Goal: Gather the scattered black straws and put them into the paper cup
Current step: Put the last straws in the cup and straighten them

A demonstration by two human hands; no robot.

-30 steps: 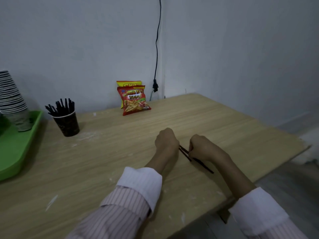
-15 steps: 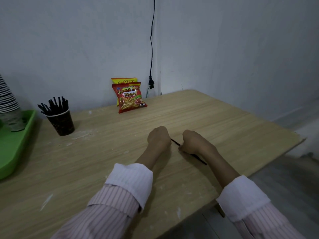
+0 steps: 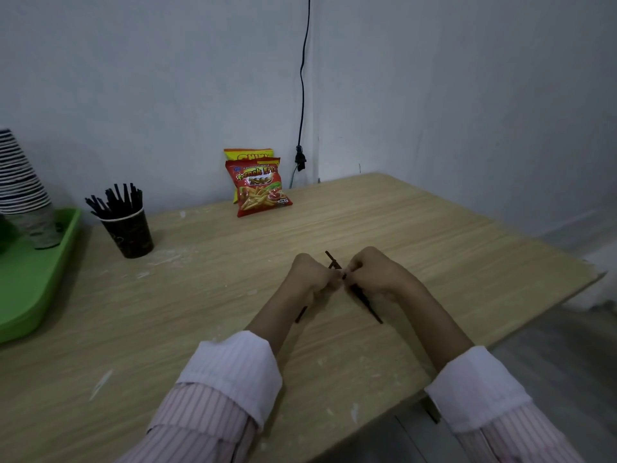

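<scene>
While left grip (image 3: 312, 277) and right grip (image 3: 375, 275) both clamp the black straws (image 3: 365, 304), slanted toward far-left, I see the paper cup (image 3: 132, 233) far left, nearer the left.

This looks like a plain serving or pantry corner for drinks and snacks. A wooden surface (image 3: 434, 235) is pushed into the angle of bare grey walls (image 3: 133, 78). On it are a tall stack of disposable cups (image 3: 20, 175) on a green tray (image 3: 36, 279), a dark paper cup (image 3: 128, 233) full of black straws (image 3: 115, 202), and two packaged snack bags (image 3: 260, 188). A black power cable (image 3: 302, 78) hangs down the wall, over a bare grey floor (image 3: 551, 362).
</scene>
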